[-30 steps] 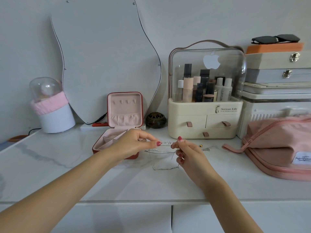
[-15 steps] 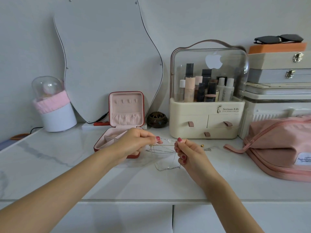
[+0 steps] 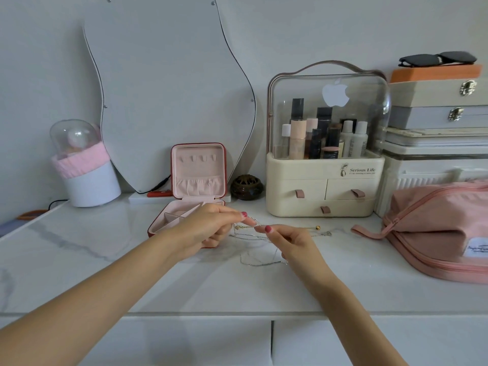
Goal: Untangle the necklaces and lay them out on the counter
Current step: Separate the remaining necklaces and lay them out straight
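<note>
Head view: the left hand (image 3: 208, 228) has thumb and forefinger pressed together on a fine strand of the necklaces (image 3: 260, 249), the remaining fingers curled beneath. The right hand (image 3: 289, 240) pinches the same tangle between thumb and forefinger just beside the left fingertips, nearly touching them; its other fingers are folded into the palm. Both pinch points sit slightly above the counter (image 3: 132, 273).

The necklaces are thin silver and gold chains. One loop hangs from the fingers and trails onto the marble surface below the right hand; further strands run to the right along the counter, ending near a small gold bead (image 3: 318, 227). How many chains make up the tangle cannot be determined.

Taking the open jewellery box (image 3: 195, 186) as landmark: the left hand lies directly in front of its tray, partly covering its front right corner. The necklaces lie to the right of the box and forward of it. A cream cosmetics organiser (image 3: 324, 186) stands further right, at the wall. A pink pouch (image 3: 438, 228) lies at the far right. A wavy mirror (image 3: 169, 88) leans behind the box.
</note>
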